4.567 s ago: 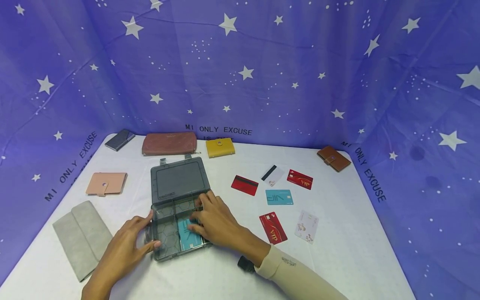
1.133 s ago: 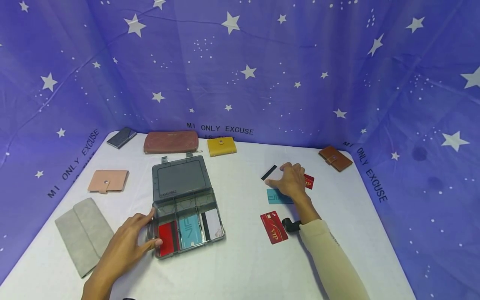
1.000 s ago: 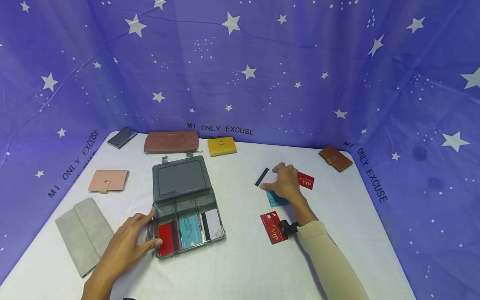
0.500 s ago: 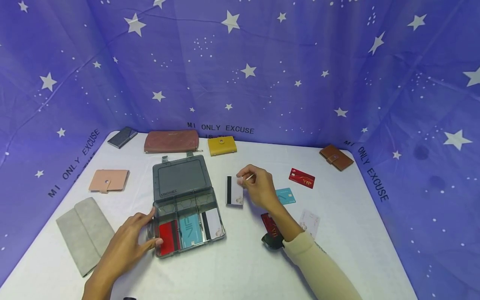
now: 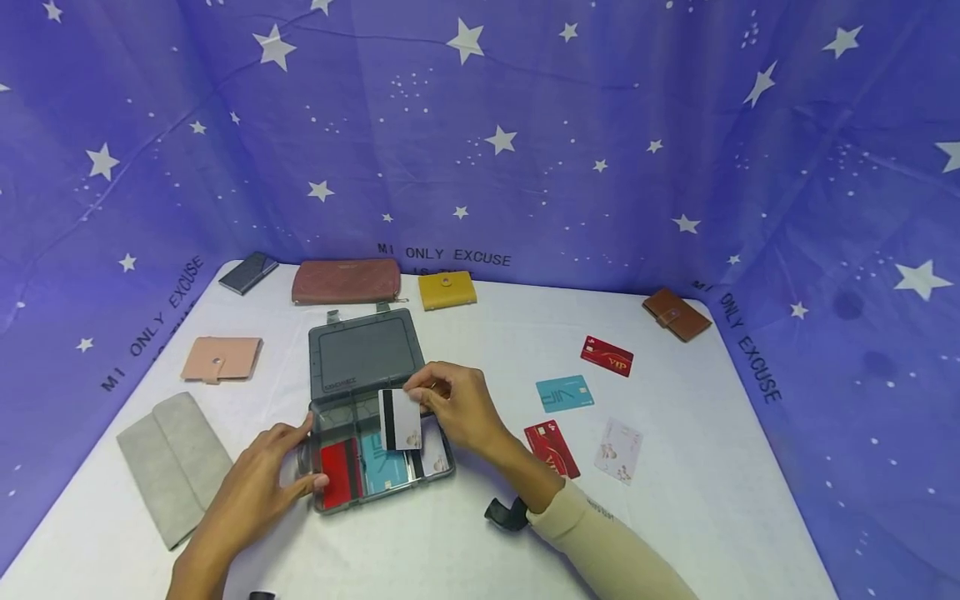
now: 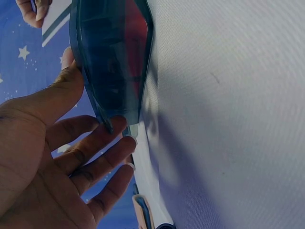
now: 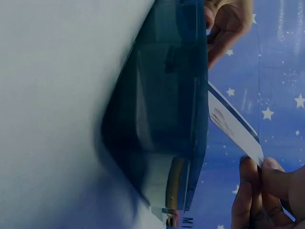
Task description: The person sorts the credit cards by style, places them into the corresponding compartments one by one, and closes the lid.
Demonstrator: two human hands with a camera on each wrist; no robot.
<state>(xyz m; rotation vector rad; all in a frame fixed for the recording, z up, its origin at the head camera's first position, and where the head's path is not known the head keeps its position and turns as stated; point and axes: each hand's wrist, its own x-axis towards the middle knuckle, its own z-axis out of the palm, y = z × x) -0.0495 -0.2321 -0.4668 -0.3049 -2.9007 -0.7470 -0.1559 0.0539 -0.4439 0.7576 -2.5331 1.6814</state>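
A grey see-through plastic storage box (image 5: 330,500) lies with its lid (image 5: 366,350) folded back. My left hand (image 5: 258,483) holds the box's left end in the head view, thumb over the front-left rim and fingers at the far corner. Between thumb and fingers, my right hand (image 5: 457,407) pinches a white card (image 5: 405,421) with a black stripe by its upper right edge. That card hangs tilted over the box in the right wrist view. In the front compartments lie a red card (image 5: 336,475), a teal card (image 5: 382,471) and another white card (image 5: 433,450), partly covered by the held one.
Right of the box lie a red VIP card (image 5: 607,356), a teal card (image 5: 565,393), another red card (image 5: 551,448) and a pale flowered card (image 5: 619,451). Several wallets stand around, among them a grey one (image 5: 176,467), a pink one (image 5: 222,358) and a brown one (image 5: 677,314).
Red, teal and white cards have come into the box's front compartments. My right hand has taken the striped white card from the right and carried it left over the box. The left hand stays put.
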